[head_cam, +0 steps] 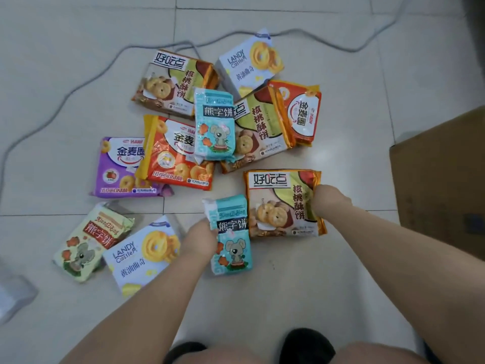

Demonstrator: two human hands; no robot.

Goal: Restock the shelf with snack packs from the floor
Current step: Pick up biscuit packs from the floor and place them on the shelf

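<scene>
Brown cardboard marked the box [443, 179] at the right edge, and the walnut-biscuit pack [283, 203] lay flat on the tiled floor [301, 285] just left of it, long axis running away from the person, with the right hand [329, 203] closed over its box-side edge, fingers hidden beneath. Further left of the box, touching that pack's near corner, the smaller teal bear-biscuit pack [232, 237] lay lengthwise the same way. The left hand [200, 237] gripped its far side, arm stretched straight down; the shelf was out of sight.
</scene>
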